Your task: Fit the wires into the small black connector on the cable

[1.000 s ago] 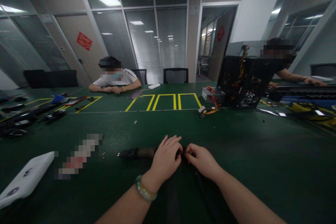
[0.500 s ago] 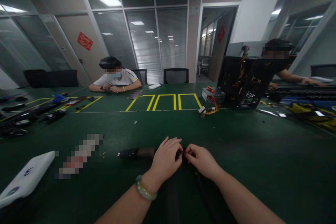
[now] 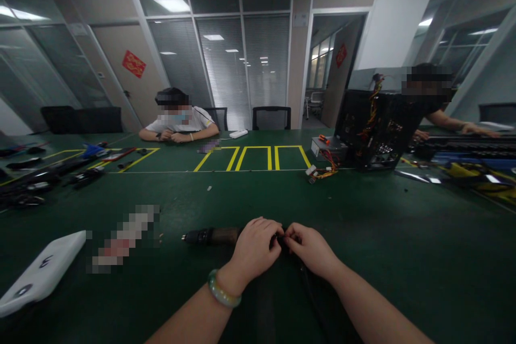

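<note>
A long dark cylindrical tool lies crosswise on the green table, its tapered black nose and small metal tip facing left. I cannot make out its exact kind. My left hand is wrapped over its right part, with a green bangle on the wrist. Close beside it, my right hand has thumb and index finger pinched together at the tool's right end. What lies between those fingertips is hidden. A black cable runs from under my right hand toward the front edge of the view.
A white case lies at the left. Dark parts are heaped farther left. Across the table sits a person. A power supply with wires and a black computer case stand at the right, near another person.
The view has shifted slightly. My left hand's fingers have drawn down and in a little over the tool; my right hand stays pinched in nearly the same place.
</note>
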`<state>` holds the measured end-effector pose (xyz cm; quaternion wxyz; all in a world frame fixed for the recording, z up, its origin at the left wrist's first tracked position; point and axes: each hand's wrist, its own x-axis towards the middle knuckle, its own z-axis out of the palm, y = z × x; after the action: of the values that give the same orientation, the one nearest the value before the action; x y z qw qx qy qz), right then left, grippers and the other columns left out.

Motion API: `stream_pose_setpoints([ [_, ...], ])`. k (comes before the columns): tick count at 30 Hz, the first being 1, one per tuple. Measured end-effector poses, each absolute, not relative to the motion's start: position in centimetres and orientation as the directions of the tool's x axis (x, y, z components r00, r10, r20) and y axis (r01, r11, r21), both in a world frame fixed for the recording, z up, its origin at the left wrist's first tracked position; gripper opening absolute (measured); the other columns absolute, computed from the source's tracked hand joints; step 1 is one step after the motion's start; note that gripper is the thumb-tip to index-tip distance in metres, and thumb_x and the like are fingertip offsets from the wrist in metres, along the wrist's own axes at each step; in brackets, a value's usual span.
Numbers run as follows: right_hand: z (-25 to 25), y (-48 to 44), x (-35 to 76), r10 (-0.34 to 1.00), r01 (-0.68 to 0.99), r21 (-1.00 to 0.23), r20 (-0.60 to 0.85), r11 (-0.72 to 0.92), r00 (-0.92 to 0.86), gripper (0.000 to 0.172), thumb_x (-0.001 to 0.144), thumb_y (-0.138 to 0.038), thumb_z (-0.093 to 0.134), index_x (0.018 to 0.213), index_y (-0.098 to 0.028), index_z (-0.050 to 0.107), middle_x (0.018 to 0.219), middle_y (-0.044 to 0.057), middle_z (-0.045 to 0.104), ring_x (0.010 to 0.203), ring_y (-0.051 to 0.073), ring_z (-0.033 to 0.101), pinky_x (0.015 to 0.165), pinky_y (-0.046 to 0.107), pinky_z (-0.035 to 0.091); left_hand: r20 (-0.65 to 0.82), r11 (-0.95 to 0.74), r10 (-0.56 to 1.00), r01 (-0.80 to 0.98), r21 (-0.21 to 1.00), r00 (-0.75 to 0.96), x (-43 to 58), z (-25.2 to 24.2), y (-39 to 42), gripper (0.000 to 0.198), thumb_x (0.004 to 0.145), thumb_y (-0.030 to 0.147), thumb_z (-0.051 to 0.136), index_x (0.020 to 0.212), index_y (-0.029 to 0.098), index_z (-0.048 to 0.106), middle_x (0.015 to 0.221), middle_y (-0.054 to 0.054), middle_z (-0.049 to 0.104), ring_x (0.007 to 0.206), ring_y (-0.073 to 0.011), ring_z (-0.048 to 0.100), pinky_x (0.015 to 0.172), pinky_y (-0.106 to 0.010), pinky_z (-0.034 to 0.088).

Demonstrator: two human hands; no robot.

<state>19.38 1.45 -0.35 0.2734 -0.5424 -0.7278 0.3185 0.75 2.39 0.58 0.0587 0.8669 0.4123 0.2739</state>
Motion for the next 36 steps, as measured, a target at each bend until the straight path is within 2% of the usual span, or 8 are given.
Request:
stream_pose_setpoints([
  [3, -0.36, 1.46, 19.39, 0.963, 0.609, -0.765, 0.056, 0.21, -0.263, 0.012, 0.09, -0.027, 0.052, 0.083, -0.022, 0.061, 0.07, -0.004, 0.067, 0.064, 0.013, 0.06, 0.059, 0.023, 0.036, 0.421, -0.65, 0.751, 0.681, 0.337, 0.509, 0.76, 0.63, 2.39, 0.026, 0.076, 0.008, 0.054, 0.095, 0.024, 0.062, 0.103, -0.002, 0.067, 0.1, -0.0212, 0.06, 0.102, -0.042, 0.039],
  [9, -0.7, 1.6, 19.52, 0.961, 0.586, -0.785, 0.042, 0.201, -0.274, 0.012, 0.09, -0.027, 0.052, 0.085, -0.022, 0.061, 0.071, -0.004, 0.068, 0.065, 0.014, 0.062, 0.059, 0.023, 0.037, 0.397, -0.619, 0.779, 0.697, 0.362, 0.485, 0.8, 0.82, 2.46, 0.015, 0.082, 0.016, 0.056, 0.095, 0.023, 0.06, 0.098, -0.001, 0.067, 0.096, -0.0212, 0.06, 0.09, -0.039, 0.044],
  [17, -0.75, 1.65, 19.46, 0.961, 0.596, -0.779, 0.027, 0.193, -0.276, 0.013, 0.09, -0.028, 0.052, 0.085, -0.022, 0.062, 0.07, -0.003, 0.068, 0.065, 0.014, 0.062, 0.06, 0.024, 0.037, 0.383, -0.612, 0.786, 0.697, 0.373, 0.485, 0.73, 0.81, 2.42, 0.019, 0.076, 0.012, 0.06, 0.092, 0.023, 0.059, 0.103, -0.002, 0.066, 0.101, -0.022, 0.059, 0.093, -0.039, 0.043],
  [30, -0.17, 1.63, 19.3, 0.967, 0.622, -0.772, -0.045, 0.127, -0.253, 0.016, 0.09, -0.032, 0.052, 0.085, -0.023, 0.064, 0.073, -0.002, 0.068, 0.07, 0.017, 0.062, 0.066, 0.026, 0.04, 0.351, -0.584, 0.81, 0.691, 0.425, 0.469, 0.69, 0.73, 2.76, 0.019, 0.082, 0.01, 0.061, 0.095, 0.024, 0.057, 0.109, 0.001, 0.065, 0.104, -0.02, 0.058, 0.093, -0.039, 0.042],
  [36, 0.11, 1.66, 19.22, 0.966, 0.612, -0.78, -0.039, 0.131, -0.256, 0.016, 0.089, -0.032, 0.052, 0.086, -0.023, 0.065, 0.072, -0.001, 0.067, 0.069, 0.017, 0.061, 0.067, 0.026, 0.041, 0.347, -0.579, 0.815, 0.678, 0.452, 0.465, 0.56, 0.54, 2.82, 0.017, 0.082, 0.009, 0.063, 0.091, 0.023, 0.057, 0.112, 0.002, 0.064, 0.106, -0.0193, 0.057, 0.095, -0.039, 0.041],
])
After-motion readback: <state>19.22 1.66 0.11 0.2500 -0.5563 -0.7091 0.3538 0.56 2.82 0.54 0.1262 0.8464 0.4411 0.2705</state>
